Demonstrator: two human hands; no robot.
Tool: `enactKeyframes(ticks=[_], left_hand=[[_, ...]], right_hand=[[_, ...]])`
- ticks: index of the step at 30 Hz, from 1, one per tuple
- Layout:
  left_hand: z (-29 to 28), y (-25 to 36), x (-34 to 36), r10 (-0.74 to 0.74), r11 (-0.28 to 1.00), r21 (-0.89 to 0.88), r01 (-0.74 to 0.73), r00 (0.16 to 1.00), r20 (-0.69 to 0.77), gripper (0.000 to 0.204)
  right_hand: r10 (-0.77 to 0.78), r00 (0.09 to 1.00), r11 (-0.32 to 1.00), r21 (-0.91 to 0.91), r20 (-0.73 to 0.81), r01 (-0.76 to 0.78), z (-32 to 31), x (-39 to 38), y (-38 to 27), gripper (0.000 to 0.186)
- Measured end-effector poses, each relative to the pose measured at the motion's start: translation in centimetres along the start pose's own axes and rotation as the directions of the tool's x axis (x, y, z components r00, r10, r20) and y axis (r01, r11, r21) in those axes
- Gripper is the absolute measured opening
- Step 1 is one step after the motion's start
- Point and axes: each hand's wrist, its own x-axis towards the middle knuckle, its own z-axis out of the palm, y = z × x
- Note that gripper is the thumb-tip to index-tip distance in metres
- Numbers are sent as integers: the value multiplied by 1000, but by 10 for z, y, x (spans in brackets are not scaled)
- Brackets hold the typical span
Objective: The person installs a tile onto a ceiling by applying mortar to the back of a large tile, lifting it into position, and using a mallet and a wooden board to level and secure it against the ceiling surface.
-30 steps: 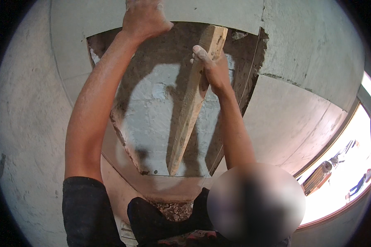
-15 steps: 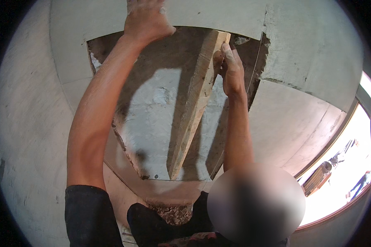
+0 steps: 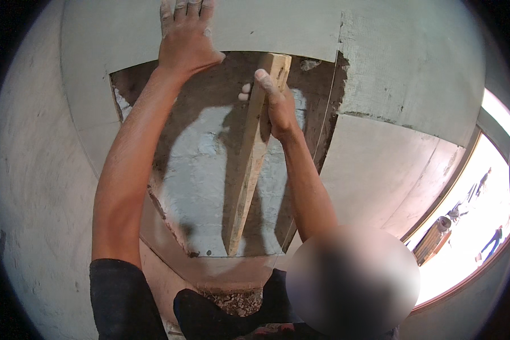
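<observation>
A long wooden beam (image 3: 249, 160) leans slightly, its top end to the right, across an opening in the grey board wall. My right hand (image 3: 277, 107) is closed around its upper part, the thumb over the front and fingertips showing on its left side. Up at the left, my left hand (image 3: 188, 45) lies flat with fingers stretched on the grey wall board (image 3: 266, 25), just above the opening's upper edge. Dust whitens the fingertips. Inside the opening a rough whitish wall surface (image 3: 201, 153) shows, partly in shadow.
The opening has ragged, broken edges (image 3: 341, 79) on its right. Rubble (image 3: 238, 300) lies on the floor below, between my legs. At the far right a bright doorway (image 3: 464, 215) shows a roll-like object (image 3: 439, 229) and a person (image 3: 493, 242) outside.
My right hand has gone from touching the beam's right side to gripping round it. The beam's top has shifted left in view. My left hand stays on the board.
</observation>
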Motion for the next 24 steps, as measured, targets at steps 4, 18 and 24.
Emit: enactKeyframes(ticks=[4,18,24], left_hand=[[0,-1,-3,-39,999,8,39,999,13,129],[11,-6,-5,4,980,200,11,997,-72,107],[14,-8,-5,32,994,103,-18,991,-127,114]], right_hand=[[-68,984,983,-178,-162,39,-9,0,10,88],[-79,984,969,-244,-157,39,-6,-16,4,79],[-59,972,957,-290,-228,-10,-11,-17,5,64]])
